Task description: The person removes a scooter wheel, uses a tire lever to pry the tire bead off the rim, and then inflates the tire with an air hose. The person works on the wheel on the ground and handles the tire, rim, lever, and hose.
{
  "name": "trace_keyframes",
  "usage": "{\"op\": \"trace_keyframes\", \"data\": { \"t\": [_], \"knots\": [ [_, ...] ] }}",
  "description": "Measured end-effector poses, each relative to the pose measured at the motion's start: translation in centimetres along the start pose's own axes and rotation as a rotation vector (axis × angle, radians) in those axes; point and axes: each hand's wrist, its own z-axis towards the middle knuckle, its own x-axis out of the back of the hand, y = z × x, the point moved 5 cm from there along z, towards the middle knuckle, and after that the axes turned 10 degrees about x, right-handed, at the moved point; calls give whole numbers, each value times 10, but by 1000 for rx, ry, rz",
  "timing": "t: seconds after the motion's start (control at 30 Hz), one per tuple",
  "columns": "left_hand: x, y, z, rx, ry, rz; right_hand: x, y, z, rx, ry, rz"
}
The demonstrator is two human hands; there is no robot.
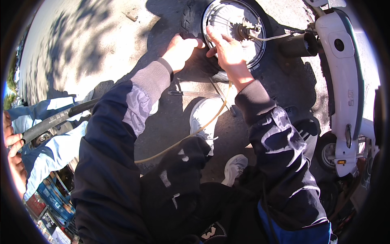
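A black tyre [189,18] surrounds a silver spoked hub wheel [227,14] standing on the ground ahead of me. My left hand [181,52] is closed on the tyre's left side, fingers curled and thumb pointing toward the rim. Over the rim's lower left edge is my right hand [230,55], its index finger and thumb stretched apart; its other fingers are partly hidden. From beneath the wheel a thin yellowish hose [199,131] runs down past my shoe to the lower left. A cable [276,38] leads right from the hub.
Two flat metal bars, one lengthwise [195,94] and one slanting [222,96], lie below the wheel. A white scooter body [341,73] occupies the right. At left, another person's hands [14,140] hold a black tyre [61,118]. A dark cylinder [298,44] lies near the wheel.
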Motion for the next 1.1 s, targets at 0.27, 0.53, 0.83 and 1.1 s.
{"op": "trace_keyframes", "data": {
  "t": [0.27, 0.53, 0.83, 1.1],
  "knots": [
    [2, -4, 3, -4, 1, 31, -1, 3, 1, 11, -20, 123],
    [2, -8, 13, -19, -120, -16, -1, 6, -12, -118, -127, 334],
    [-3, 10, -11, -34, -65, 132, 3, 28, -2, -61, -61, 346],
    [-4, 7, -5, -33, -123, -21, 0, 4, 2, 279, -15, -116]
  ]
}}
